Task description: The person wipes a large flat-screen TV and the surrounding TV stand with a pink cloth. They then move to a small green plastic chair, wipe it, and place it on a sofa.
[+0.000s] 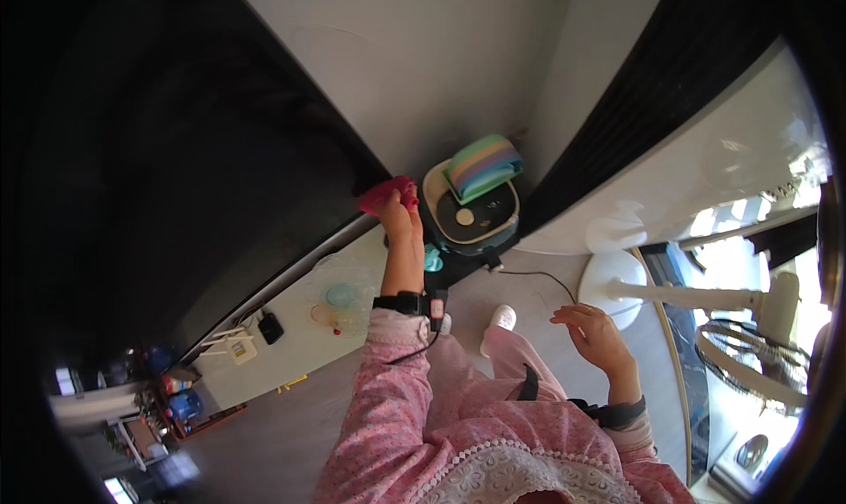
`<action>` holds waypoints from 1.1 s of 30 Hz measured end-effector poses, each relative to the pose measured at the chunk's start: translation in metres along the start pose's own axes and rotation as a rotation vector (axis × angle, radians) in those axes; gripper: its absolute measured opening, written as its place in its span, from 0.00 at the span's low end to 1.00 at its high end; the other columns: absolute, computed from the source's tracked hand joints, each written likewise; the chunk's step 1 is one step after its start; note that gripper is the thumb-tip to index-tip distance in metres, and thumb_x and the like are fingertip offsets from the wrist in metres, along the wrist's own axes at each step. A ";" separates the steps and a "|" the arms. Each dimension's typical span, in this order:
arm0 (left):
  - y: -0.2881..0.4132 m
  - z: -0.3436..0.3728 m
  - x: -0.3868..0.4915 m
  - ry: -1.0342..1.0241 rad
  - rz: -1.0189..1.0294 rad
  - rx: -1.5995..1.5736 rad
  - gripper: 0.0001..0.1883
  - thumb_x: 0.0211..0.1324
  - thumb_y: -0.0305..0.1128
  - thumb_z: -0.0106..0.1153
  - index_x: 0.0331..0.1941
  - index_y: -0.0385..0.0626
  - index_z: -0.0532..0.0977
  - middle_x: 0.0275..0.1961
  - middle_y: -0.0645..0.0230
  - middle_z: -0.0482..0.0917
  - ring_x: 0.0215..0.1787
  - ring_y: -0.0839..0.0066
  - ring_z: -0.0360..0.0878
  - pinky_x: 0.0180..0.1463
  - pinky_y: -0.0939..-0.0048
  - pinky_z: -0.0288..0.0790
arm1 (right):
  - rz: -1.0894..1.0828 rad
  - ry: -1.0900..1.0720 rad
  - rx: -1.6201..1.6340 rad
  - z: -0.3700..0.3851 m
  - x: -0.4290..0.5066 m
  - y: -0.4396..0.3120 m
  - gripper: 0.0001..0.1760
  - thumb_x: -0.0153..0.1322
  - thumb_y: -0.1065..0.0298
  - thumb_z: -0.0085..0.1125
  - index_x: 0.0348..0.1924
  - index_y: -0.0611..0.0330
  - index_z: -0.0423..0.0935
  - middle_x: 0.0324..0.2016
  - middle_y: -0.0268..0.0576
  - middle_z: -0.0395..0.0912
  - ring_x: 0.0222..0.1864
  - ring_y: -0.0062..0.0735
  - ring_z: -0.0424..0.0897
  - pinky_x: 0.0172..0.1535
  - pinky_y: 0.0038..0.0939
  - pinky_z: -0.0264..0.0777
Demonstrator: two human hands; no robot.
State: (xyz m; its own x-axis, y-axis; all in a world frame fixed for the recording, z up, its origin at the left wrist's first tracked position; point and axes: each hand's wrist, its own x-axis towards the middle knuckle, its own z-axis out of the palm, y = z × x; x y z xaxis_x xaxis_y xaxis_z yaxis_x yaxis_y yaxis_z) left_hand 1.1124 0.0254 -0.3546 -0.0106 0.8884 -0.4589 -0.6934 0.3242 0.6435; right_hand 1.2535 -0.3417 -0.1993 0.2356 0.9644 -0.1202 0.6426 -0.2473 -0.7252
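In the head view my left hand [398,218] grips a crumpled magenta cloth [378,197] against the lower right corner of a large black glossy screen [218,147]. To its right stands a rounded appliance with a dark top and a round knob [464,216], and a pastel striped, folded item [486,165] lies on top of it. My right hand [591,335] hangs over the floor near the fan's base, with its fingers loosely bent and nothing in it.
Below the screen, a pale cabinet top [287,342] bears a clear glass dish [357,286], a white router [241,350] and a small black box [270,327]. A white pedestal fan [694,296] stands at right. A dark cable [538,274] crosses the floor.
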 end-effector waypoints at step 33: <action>0.131 0.077 -0.045 -0.477 1.965 2.280 0.22 0.50 0.28 0.54 0.52 0.60 0.75 0.67 0.69 0.69 0.34 0.65 0.71 0.30 0.71 0.76 | -0.117 0.008 0.208 0.031 0.021 0.054 0.13 0.63 0.79 0.51 0.39 0.60 0.80 0.41 0.44 0.82 0.46 0.48 0.78 0.50 0.41 0.72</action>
State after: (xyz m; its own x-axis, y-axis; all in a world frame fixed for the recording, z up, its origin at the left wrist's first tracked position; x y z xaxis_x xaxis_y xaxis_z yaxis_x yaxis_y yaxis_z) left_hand 1.0772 0.0529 -0.2023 0.8229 0.3694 0.4318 0.5652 -0.6110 -0.5544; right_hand 1.2708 -0.3321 -0.2616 0.1747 0.9844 -0.0223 0.5024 -0.1086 -0.8578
